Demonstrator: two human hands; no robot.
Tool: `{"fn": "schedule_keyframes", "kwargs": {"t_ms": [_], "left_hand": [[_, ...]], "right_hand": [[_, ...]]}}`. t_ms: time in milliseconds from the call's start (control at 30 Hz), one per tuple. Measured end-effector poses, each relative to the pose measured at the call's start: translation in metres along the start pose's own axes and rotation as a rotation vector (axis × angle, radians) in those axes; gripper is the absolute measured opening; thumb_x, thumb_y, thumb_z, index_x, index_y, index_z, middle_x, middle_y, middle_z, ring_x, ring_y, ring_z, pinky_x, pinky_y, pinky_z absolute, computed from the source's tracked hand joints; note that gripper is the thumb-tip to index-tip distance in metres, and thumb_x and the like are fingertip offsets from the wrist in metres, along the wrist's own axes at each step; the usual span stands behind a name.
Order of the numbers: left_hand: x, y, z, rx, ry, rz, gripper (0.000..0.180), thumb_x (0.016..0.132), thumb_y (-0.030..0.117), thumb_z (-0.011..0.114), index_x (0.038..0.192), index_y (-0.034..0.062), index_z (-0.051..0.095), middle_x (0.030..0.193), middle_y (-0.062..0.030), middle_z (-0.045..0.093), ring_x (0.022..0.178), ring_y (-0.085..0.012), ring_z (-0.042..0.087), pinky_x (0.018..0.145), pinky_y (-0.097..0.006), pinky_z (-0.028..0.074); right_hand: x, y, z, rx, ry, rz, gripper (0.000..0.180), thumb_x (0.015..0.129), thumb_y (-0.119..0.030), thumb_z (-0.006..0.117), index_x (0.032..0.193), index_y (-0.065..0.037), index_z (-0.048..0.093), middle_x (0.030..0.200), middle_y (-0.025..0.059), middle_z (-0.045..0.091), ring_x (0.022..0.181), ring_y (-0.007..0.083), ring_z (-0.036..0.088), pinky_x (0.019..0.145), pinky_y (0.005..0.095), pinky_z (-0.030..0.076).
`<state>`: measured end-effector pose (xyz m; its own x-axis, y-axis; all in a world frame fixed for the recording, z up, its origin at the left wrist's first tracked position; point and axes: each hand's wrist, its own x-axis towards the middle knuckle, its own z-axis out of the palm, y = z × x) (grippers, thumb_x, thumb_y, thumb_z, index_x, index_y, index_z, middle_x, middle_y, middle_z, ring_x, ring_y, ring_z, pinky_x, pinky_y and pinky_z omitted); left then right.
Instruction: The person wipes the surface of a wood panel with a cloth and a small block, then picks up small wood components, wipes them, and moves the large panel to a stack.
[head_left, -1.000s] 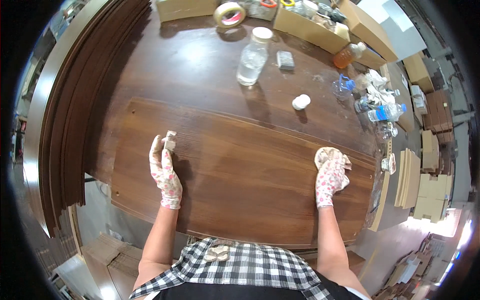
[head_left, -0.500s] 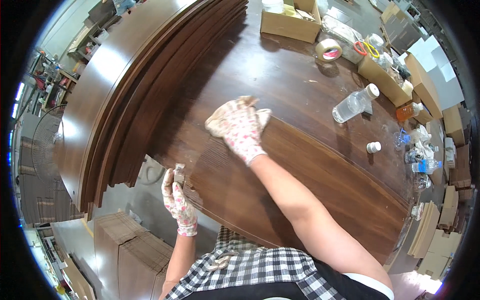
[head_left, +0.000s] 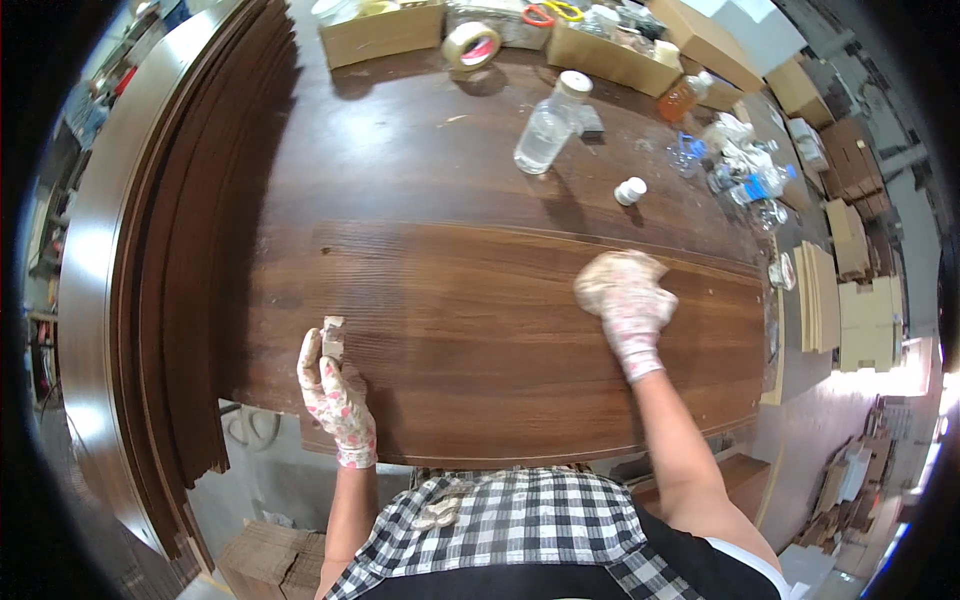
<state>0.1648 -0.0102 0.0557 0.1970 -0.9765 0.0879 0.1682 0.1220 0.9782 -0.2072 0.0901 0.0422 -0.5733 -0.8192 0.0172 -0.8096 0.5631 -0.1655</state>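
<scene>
A long dark-brown wooden board [head_left: 470,350] lies flat on a brown worktop in front of me. My right hand [head_left: 637,318], in a white glove with a pink floral pattern, presses a crumpled beige cloth [head_left: 596,285] onto the board's right part. Over the board's left end is my left hand [head_left: 338,408], gloved the same way. Its thumb and fingers close around a small grey-beige block [head_left: 333,338], whose exact kind I cannot make out. A small dark mark shows near the board's far left corner.
Tall stacked brown panels [head_left: 165,250] stand at the left. Toward the back are a clear bottle [head_left: 545,135], a small white bottle [head_left: 630,191], a tape roll [head_left: 470,46] and a cardboard box [head_left: 385,35]. Several plastic bottles [head_left: 762,186] sit at the far right.
My right hand has swept the cloth from the board's left end to its right part. The view has turned to the right. My left hand still holds the small block.
</scene>
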Motion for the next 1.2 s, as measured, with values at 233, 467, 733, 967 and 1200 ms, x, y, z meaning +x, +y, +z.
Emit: {"fn": "schedule_keyframes", "kwargs": {"t_ms": [233,467,733,967,1200], "left_hand": [[-0.037,-0.021,0.074,-0.038,-0.292,-0.051,0.037,0.096,0.007,0.044,0.132,-0.0032,0.046,0.131,-0.014,0.051,0.12,-0.0215,0.051,0.104,-0.036,0.039],[-0.118,-0.022,0.188,-0.014,-0.517,-0.031,0.036,0.095,0.005,0.043,0.129,-0.0038,0.048,0.128,-0.0147,0.054,0.118,-0.023,0.052,0.104,-0.036,0.039],[-0.23,-0.023,0.284,-0.009,-0.732,-0.121,0.035,0.095,0.006,0.046,0.129,-0.0023,0.049,0.126,-0.0113,0.055,0.117,-0.0203,0.052,0.104,-0.033,0.037],[-0.239,-0.03,0.305,0.026,-0.721,-0.137,0.037,0.095,0.012,0.05,0.129,-0.0051,0.047,0.126,-0.0172,0.055,0.118,-0.0259,0.054,0.105,-0.039,0.038],[-0.223,-0.02,0.344,-0.131,-0.751,-0.096,0.042,0.093,0.008,0.052,0.133,-0.0023,0.045,0.127,-0.0115,0.053,0.119,-0.0212,0.05,0.105,-0.037,0.037]], "right_hand": [[-0.023,0.069,0.011,-0.142,0.196,0.092,0.026,0.093,-0.016,0.042,0.108,-0.004,0.059,0.102,0.0118,0.061,0.096,0.027,0.058,0.088,0.04,0.046],[-0.028,0.055,-0.04,-0.158,-0.047,-0.272,0.055,0.086,-0.039,0.047,0.124,0.0,0.051,0.128,0.0274,0.047,0.126,0.039,0.041,0.108,0.0494,0.029],[-0.006,0.396,-0.008,-0.137,0.466,0.048,0.039,0.094,-0.025,0.042,0.128,-0.01,0.054,0.13,0.0135,0.053,0.125,0.0303,0.046,0.103,0.0439,0.036],[-0.007,0.438,-0.054,0.153,0.761,0.288,0.034,0.095,-0.029,0.045,0.12,-0.01,0.059,0.108,0.0145,0.064,0.095,0.0312,0.063,0.084,0.0444,0.049],[-0.025,0.273,-0.064,0.303,0.416,-0.266,0.031,0.087,-0.027,0.058,0.113,-0.013,0.066,0.124,0.0073,0.061,0.116,0.0273,0.054,0.1,0.045,0.039]]}}
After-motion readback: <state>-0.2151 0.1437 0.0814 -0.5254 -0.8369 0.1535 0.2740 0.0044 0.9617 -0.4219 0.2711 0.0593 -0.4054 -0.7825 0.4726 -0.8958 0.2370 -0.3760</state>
